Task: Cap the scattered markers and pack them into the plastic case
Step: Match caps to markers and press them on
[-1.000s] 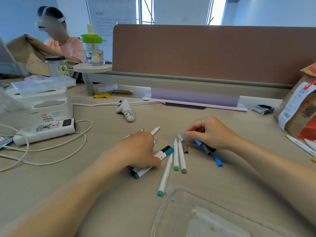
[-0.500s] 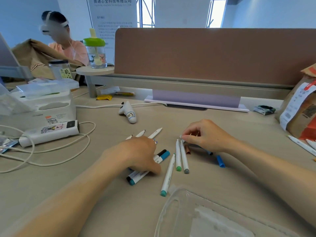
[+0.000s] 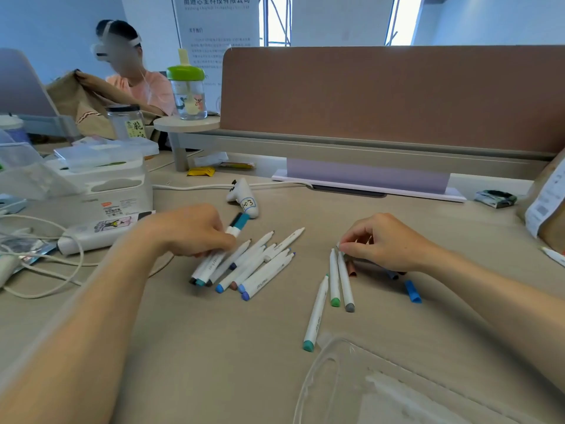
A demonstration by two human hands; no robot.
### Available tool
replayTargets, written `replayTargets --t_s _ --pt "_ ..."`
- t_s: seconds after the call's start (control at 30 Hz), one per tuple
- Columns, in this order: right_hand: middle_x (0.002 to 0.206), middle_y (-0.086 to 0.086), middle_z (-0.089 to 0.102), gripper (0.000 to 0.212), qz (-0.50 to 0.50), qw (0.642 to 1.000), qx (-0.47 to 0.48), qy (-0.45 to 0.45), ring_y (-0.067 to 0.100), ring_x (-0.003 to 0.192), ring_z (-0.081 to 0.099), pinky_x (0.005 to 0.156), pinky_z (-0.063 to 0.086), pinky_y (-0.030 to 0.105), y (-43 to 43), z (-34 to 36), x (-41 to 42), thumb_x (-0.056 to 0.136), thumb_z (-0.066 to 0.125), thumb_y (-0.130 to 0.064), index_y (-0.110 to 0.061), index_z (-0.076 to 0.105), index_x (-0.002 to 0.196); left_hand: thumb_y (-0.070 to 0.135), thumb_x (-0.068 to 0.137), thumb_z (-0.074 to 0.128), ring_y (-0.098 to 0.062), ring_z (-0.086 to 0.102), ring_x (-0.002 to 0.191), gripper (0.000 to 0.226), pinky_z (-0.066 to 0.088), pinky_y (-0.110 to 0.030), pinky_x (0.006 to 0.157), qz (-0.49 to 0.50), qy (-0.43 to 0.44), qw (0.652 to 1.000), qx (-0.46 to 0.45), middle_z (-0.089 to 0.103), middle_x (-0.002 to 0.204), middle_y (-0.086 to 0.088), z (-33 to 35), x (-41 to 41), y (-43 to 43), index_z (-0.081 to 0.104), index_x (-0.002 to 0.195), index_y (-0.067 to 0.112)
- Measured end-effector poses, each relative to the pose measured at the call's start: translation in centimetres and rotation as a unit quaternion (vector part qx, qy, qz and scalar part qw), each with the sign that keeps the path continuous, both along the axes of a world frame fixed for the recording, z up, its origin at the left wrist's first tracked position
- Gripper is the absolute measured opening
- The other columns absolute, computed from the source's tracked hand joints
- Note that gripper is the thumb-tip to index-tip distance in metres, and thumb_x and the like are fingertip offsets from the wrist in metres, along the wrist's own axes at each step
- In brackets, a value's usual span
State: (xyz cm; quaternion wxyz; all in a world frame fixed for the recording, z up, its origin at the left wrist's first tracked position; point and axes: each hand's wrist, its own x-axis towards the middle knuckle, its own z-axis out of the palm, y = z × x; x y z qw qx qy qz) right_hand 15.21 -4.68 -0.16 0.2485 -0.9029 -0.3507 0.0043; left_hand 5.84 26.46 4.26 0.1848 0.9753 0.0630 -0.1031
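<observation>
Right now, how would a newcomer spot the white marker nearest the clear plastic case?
Start at the clear plastic case on the beige desk. Past its left rim lies a white marker with a teal end. The green-ended marker and grey-ended marker lie paired farther back, by the right hand.

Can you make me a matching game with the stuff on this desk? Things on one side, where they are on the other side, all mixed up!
Things:
1. loose blue cap
2. teal-ended marker
3. green-lidded bottle
4. plastic case

Places:
A. on the small round shelf at the back
B. nearest the camera, at the bottom right
C. on the desk just by the wrist of the right hand
D. lying on its own, coloured end next to the case

Pairs: 1-C, 2-D, 3-A, 4-B
</observation>
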Motion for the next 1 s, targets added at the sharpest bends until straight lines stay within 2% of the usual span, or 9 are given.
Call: replayTargets --t_s 0.1,0.27,0.37,0.47,0.53,0.7,0.9,1.0 --pt "0.088 -0.017 0.071 0.011 0.000 1.000 -0.012 -0.002 -0.003 0.081 0.060 0.067 0.044 0.011 0.2 -0.3 0.0 0.091 0.066 -0.030 -0.029 0.077 0.093 0.040 0.091 0.060 -0.012 0.053 0.060 0.037 0.040 -0.022 0.057 0.042 0.012 0.998 0.048 0.062 0.066 -0.002 -1.2 0.6 1.6 0.070 0.078 0.006" --pt "0.087 -0.014 0.072 0.012 0.005 1.000 -0.022 -0.003 0.001 0.081 0.063 0.075 0.051 0.020 0.4 -0.4 -0.1 0.090 0.067 -0.032 -0.028 0.078 0.092 0.043 0.088 0.064 -0.012 0.056 0.068 0.034 0.041 -0.024 0.062 0.051 0.032 0.994 0.097 0.062 0.070 -0.001 -2.3 1.4 2.2 0.060 0.072 0.013" --pt "0.089 -0.016 0.073 0.011 0.014 1.000 -0.022 -0.002 0.000 0.083 0.063 0.075 0.050 0.020 0.1 -0.2 -0.1 0.090 0.067 -0.031 -0.030 0.077 0.092 0.046 0.084 0.070 -0.014 0.060 0.085 0.031 0.049 -0.029 0.073 0.051 0.017 0.994 0.091 0.068 0.093 -0.002 -2.3 1.5 2.0 0.067 0.088 0.015" --pt "0.087 -0.020 0.072 0.010 0.020 0.999 -0.023 -0.010 0.001 0.082 0.062 0.073 0.050 0.022 -0.6 0.5 0.3 0.088 0.069 -0.026 -0.029 0.078 0.092 0.046 0.080 0.075 -0.014 0.054 0.098 0.030 0.043 -0.030 0.078 0.070 -0.045 0.995 0.049 0.059 0.105 0.005 -1.9 1.4 1.2 0.065 0.094 0.021" --pt "0.083 -0.022 0.071 0.010 0.022 1.000 -0.021 0.005 0.002 0.081 0.062 0.071 0.050 0.021 -1.3 1.2 0.6 0.085 0.072 -0.024 -0.031 0.078 0.087 0.046 0.079 0.077 -0.013 0.055 0.098 0.027 0.042 -0.030 0.078 0.060 -0.049 0.997 0.031 0.061 0.104 0.007 -1.8 1.4 0.8 0.067 0.087 0.022" --pt "0.086 -0.022 0.066 0.025 0.057 0.993 -0.101 0.005 0.000 0.082 0.058 0.069 0.043 0.013 -2.2 1.8 1.0 0.082 0.075 -0.020 -0.044 0.069 0.081 0.045 0.082 0.073 -0.013 0.063 0.091 0.027 0.051 -0.027 0.076 0.024 0.006 0.997 0.075 0.071 0.100 0.000 -2.1 1.4 -0.2 0.073 0.083 0.018" --pt "0.094 -0.019 0.063 0.023 0.087 0.988 -0.127 0.008 0.002 0.085 0.056 0.071 0.041 0.010 -1.9 1.8 1.0 0.080 0.079 -0.028 -0.042 0.070 0.095 0.047 0.088 0.067 -0.020 0.066 0.098 0.037 0.055 -0.032 0.083 0.023 0.028 0.997 0.074 0.072 0.108 -0.005 -2.0 1.4 -0.1 0.075 0.097 0.012" --pt "0.098 -0.016 0.061 0.023 0.114 0.979 -0.167 -0.001 0.003 0.090 0.054 0.078 0.044 0.016 -1.4 1.7 1.2 0.080 0.079 -0.032 -0.041 0.071 0.099 0.046 0.086 0.069 -0.019 0.065 0.098 0.033 0.054 -0.031 0.083 0.017 0.036 0.997 0.061 0.072 0.107 -0.004 -2.2 1.5 -0.1 0.075 0.093 0.013"
